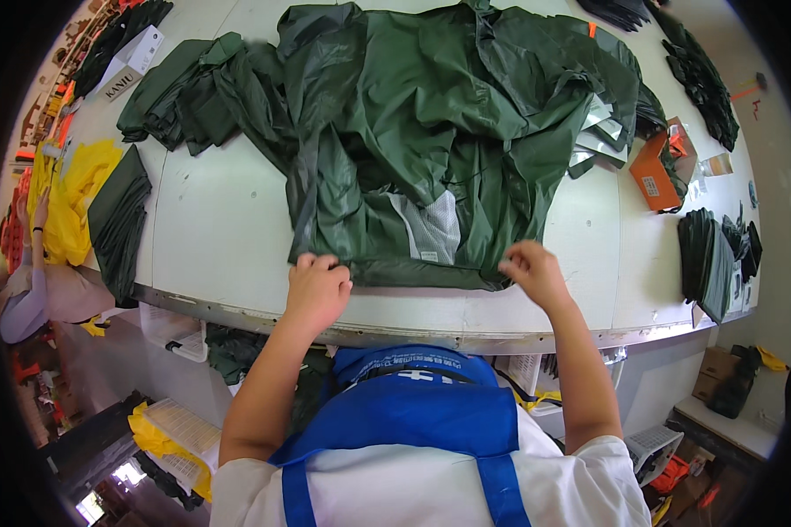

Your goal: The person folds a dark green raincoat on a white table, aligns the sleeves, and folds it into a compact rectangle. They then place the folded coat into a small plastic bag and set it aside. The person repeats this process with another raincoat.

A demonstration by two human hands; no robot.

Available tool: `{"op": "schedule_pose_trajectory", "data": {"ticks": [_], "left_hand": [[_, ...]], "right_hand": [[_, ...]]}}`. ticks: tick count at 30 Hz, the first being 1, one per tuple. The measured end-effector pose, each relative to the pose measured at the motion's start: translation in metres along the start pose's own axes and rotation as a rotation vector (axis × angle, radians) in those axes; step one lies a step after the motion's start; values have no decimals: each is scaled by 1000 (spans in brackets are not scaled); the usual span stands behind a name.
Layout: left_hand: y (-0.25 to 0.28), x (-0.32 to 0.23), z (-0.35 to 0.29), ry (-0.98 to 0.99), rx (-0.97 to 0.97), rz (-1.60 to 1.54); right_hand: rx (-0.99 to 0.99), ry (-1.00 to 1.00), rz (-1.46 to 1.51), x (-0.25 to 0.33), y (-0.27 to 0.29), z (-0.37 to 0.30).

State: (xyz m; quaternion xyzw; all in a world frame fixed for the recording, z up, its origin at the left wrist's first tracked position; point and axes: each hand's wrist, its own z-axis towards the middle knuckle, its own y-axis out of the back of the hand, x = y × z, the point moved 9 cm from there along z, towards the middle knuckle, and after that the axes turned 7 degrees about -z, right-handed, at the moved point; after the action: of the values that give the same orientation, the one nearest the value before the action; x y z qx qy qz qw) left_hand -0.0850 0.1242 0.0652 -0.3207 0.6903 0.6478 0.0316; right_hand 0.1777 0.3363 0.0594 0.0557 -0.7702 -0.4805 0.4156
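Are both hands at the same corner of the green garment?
No: the left hand is at the near left corner of the green garment, the right hand by its near right.

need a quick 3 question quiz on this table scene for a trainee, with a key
1. True or false: the left hand is at the near edge of the green garment.
2. What colour is the box to the right of the garment? a) blue b) orange c) yellow
3. Fill in: going left to right, the pale mesh patch comes between the left hand and the ____.

Key: 1. True. 2. b. 3. Right hand.
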Motion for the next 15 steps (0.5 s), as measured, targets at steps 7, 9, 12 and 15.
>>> {"op": "schedule_pose_trajectory", "data": {"ticks": [7, 9, 12, 15], "left_hand": [[-119, -108, 11, -289, 430, -543], [-109, -170, -4, -626, 314, -868], [-89, -146, 28, -268, 475, -1005], [4, -62, 101, -77, -259, -753]], "right_hand": [[-158, 268, 197, 83, -49, 106], [-40, 163, -111, 98, -71, 112], [21, 283, -333, 73, -93, 103], [152, 606, -473, 83, -106, 60]]}}
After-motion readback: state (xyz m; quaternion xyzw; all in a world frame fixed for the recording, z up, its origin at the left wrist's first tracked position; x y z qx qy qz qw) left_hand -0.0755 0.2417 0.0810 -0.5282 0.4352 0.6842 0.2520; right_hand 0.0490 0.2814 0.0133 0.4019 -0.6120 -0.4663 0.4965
